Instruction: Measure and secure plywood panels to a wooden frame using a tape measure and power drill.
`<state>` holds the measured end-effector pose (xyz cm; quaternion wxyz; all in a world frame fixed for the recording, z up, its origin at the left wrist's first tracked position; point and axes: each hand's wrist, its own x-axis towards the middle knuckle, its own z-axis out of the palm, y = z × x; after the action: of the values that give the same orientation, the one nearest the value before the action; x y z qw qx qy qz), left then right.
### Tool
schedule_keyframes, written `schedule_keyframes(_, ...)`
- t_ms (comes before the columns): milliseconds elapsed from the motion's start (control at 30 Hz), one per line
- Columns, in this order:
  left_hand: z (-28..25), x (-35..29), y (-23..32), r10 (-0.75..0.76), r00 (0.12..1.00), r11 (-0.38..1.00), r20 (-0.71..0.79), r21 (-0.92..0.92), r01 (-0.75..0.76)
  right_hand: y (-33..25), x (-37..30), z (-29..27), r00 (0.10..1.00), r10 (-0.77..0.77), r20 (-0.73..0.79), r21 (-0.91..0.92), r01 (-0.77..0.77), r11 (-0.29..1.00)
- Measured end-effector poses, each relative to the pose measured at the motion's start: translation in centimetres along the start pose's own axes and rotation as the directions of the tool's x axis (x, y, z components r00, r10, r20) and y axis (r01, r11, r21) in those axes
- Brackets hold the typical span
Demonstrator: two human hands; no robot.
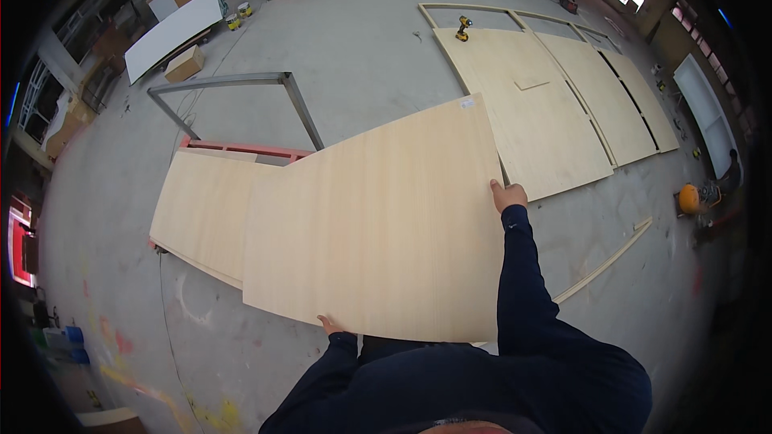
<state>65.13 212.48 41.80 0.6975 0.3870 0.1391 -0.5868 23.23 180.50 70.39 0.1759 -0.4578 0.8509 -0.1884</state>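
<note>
A person in dark long sleeves holds a large plywood sheet (378,225) by its edges above a concrete floor (354,56); the right hand (507,194) is curled over the sheet's right edge, thumb on top, while the left hand (330,325) cups the near edge from below, only its fingertips showing. The sheet is pale, smooth and rectangular, with fine straight grain and a small white sticker near its far corner; it partly overlaps a second plywood panel (201,209) of the same colour, which rests on a red-painted frame (241,148). Behind that stands a grey steel frame (233,84) of square tube, open and angular. To the right, more plywood panels (563,96) lie flat on the floor in a row inside a thin wooden frame; a yellow cordless drill (463,28) stands on the nearest one. A thin wooden strip (603,265) lies on the floor just right of the person's arm. A long white board (173,32) and a cardboard box (184,63) sit at far left; the floor is grey, scuffed and smeared with paint marks.
</note>
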Motion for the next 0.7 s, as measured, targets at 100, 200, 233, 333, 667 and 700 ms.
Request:
schedule_keyframes(100,1.3,0.9,0.2,-0.007,0.999,0.996,0.040,0.088,0.003,-3.0,-1.8,-2.6,1.000,0.027,-0.004,0.033,-0.027,0.999)
schedule_keyframes(200,3.0,0.6,1.6,-0.044,0.998,0.996,0.051,0.080,0.040,-5.5,-2.1,-3.0,0.991,-0.083,-0.102,0.003,0.083,0.997)
schedule_keyframes(233,2.8,0.9,2.2,-0.059,0.996,0.997,0.067,0.048,0.056,-7.3,-2.3,-3.3,0.991,-0.109,-0.072,0.052,0.113,0.992)
schedule_keyframes(333,3.5,1.9,2.6,0.002,0.999,0.990,0.037,0.138,-0.007,-12.0,-2.6,-4.2,0.987,-0.147,-0.070,0.142,0.156,0.978)
schedule_keyframes(667,15.9,5.9,2.2,0.203,0.979,0.978,-0.006,-0.052,-0.203,-21.3,4.9,-8.8,0.892,-0.439,-0.106,0.431,0.439,0.788)
schedule_keyframes(700,16.2,6.3,3.5,0.210,0.978,0.977,0.000,-0.042,-0.210,-22.6,5.6,-9.5,0.867,-0.490,-0.094,0.489,0.469,0.736)
